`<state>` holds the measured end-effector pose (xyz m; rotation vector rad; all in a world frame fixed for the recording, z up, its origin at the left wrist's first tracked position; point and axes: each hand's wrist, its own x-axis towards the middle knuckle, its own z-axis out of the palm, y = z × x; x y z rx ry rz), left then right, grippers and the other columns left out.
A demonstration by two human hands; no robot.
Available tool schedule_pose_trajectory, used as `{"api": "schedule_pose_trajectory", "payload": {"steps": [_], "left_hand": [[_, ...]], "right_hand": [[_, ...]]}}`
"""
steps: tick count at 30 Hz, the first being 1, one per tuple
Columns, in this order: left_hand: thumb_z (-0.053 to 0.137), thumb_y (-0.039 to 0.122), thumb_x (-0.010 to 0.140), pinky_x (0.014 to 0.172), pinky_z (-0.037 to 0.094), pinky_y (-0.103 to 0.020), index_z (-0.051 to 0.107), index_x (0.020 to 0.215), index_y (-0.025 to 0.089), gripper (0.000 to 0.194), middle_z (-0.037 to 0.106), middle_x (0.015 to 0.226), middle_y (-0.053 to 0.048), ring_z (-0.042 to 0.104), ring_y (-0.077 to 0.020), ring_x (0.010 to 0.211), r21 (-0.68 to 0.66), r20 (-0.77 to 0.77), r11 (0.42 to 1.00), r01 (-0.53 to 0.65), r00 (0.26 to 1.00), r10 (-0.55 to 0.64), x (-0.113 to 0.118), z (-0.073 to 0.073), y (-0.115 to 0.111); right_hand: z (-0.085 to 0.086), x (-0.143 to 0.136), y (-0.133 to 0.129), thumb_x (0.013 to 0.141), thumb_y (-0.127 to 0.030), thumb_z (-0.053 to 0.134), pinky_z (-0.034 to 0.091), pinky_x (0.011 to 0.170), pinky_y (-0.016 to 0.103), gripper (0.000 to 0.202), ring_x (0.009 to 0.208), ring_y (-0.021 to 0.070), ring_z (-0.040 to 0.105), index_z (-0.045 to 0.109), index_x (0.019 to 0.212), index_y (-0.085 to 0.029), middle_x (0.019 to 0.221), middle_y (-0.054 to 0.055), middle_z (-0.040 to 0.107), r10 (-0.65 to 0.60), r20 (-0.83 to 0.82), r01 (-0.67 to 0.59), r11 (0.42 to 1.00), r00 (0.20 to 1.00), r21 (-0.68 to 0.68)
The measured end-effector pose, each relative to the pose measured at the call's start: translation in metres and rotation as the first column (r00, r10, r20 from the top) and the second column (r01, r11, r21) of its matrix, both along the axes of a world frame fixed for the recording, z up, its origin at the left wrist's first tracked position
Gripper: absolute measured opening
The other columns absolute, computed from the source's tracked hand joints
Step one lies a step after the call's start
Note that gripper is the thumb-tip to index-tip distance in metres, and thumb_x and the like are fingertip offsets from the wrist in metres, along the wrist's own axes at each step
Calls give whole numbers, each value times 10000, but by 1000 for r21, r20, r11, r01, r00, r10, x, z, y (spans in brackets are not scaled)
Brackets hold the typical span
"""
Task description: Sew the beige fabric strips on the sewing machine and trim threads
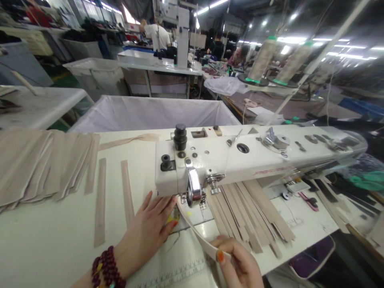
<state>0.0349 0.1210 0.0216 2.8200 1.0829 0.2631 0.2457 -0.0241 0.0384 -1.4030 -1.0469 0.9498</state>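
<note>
Two hands (151, 228) — one beige strip (207, 246)

Beige strip (205, 243) in right hand (240, 260), left hand (147, 230) palm-down beside white sewing machine (216, 154)

Right hand (241, 262): cut by bottom edge | strip (199, 239): far end hidden | machine lettering (271, 171): blurred

Light is cast from above by rows of white ceiling lights (291, 40), and glare is spread across the upper right. Small highlights are thrown back by the metal parts of the sewing machine (258, 154), while the far background is left dim and soft. The outer edges are stretched and blurred, and 2 distant heads (245, 49) are pixelated.
</note>
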Motion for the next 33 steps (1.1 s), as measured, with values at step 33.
{"api": "schedule_pose_trajectory", "payload": {"steps": [33], "left_hand": [[514,292,944,1075,358,-571,677,1094,204,238,691,1113,-91,579,-303,1139,-20,146,1000,-12,989,15,2,6,2]], "right_hand": [[13,-9,98,916,-196,547,420,702,251,164,759,158,653,649,791,-223,804,-1,709,294,794,-299,943,532,-149]]}}
